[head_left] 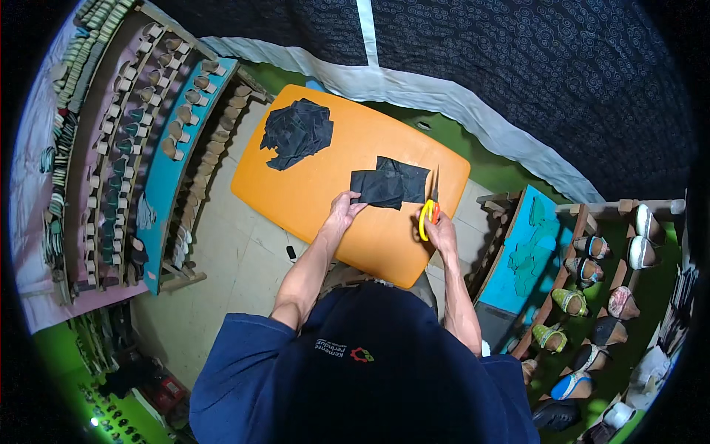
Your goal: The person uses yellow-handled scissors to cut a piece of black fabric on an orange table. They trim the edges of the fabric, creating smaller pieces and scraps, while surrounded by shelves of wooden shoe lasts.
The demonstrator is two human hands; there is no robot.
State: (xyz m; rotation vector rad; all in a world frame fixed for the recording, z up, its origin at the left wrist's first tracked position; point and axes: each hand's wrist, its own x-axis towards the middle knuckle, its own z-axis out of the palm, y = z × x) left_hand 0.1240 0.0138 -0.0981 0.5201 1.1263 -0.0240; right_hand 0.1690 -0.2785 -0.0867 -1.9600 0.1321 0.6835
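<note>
My left hand (345, 210) pinches the lower left corner of a black fabric piece (375, 189) on the orange table. Partly beneath that piece, to its upper right, lies another dark fabric piece (411, 177). In my right hand (441, 231) is a pair of scissors (431, 210) with yellow and orange handles. The blades point away from me, close to the right edge of the dark fabric. Whether the blades are apart I cannot tell. A heap of black fabric pieces (297, 133) sits at the table's far left.
The orange table (296, 192) stands before me. Shelves at left carry rows of shoe forms (176, 133). At right, a blue board (510, 274) holds green cut pieces (534, 255), beside racks of shoes (569, 302). A dark patterned curtain (503, 66) hangs beyond the table.
</note>
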